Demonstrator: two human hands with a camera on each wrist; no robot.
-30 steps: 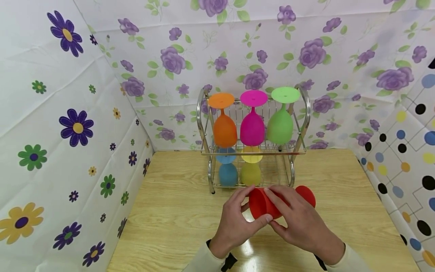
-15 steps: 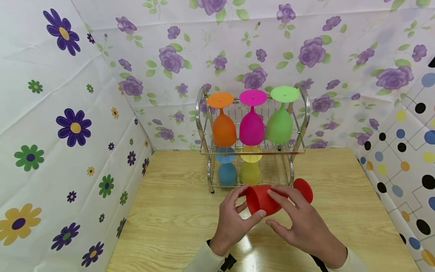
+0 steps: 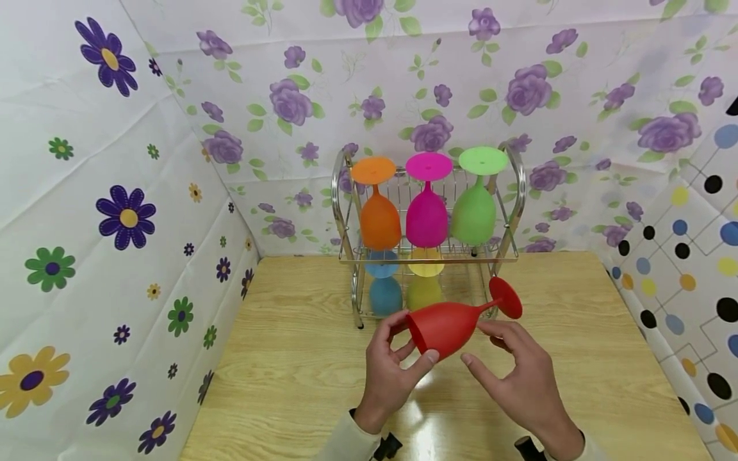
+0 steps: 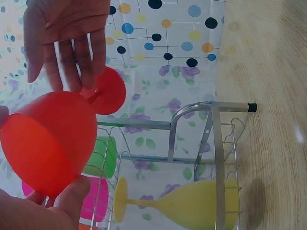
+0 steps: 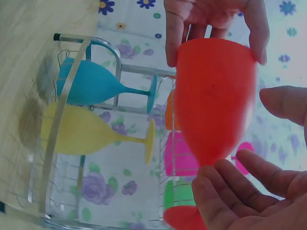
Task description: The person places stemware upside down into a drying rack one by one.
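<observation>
A red plastic goblet [image 3: 446, 326] is held in the air on its side, its mouth toward the left and its foot up to the right. My left hand [image 3: 389, 378] pinches the bowl near the rim, thumb on the near side and fingers on the far side. Under the stem end of the bowl is my right hand [image 3: 521, 378], its fingers loosely extended and the thumb spread away. In the right wrist view, those fingertips lie right at the narrow bottom of the red bowl [image 5: 216, 91], and the thumb stands apart from it.
Behind the hands stands a two-tier metal dish rack [image 3: 429, 260]. Upside-down orange [image 3: 380, 221], magenta [image 3: 427, 221] and green goblets [image 3: 475, 214] fill its top. Below are blue [image 3: 385, 296] and yellow goblets [image 3: 425, 293], left and middle. Patterned cloth walls surround the wooden table [image 3: 288, 358].
The goblet has swung so its foot rises and its bowl shows lengthwise. My right hand has slid off the bowl toward the stem and opened its thumb; the left keeps hold near the rim.
</observation>
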